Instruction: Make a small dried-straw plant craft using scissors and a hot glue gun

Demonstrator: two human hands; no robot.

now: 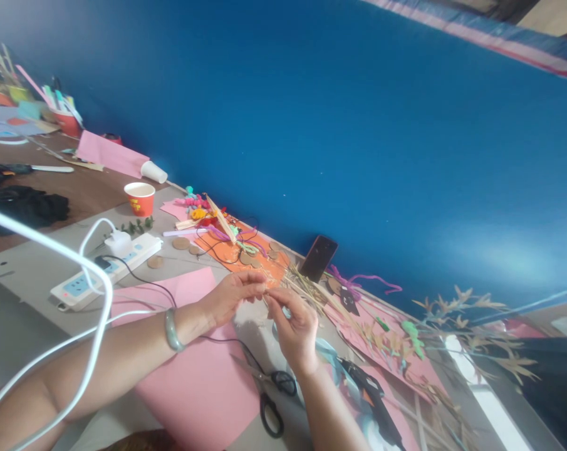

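Observation:
My left hand (234, 294) and my right hand (295, 329) meet above the table, fingertips pinched together on thin pale straw strands (267, 289). A green bangle (173, 330) circles my left wrist. Under the hands lies a pink paper sheet (203, 382). Black-handled scissors (269, 394) rest on the table below my right hand. More dry straw (306, 285) spreads just beyond the fingers, next to an orange sheet (245, 257) strewn with pipe cleaners and round wooden discs.
A dark phone (318, 258) leans on the blue wall. A white power strip (107, 269) with plug and cables sits left, near an orange paper cup (140, 198). A black glue gun (374, 404) lies right. Dried leafy stems (471, 332) lie far right.

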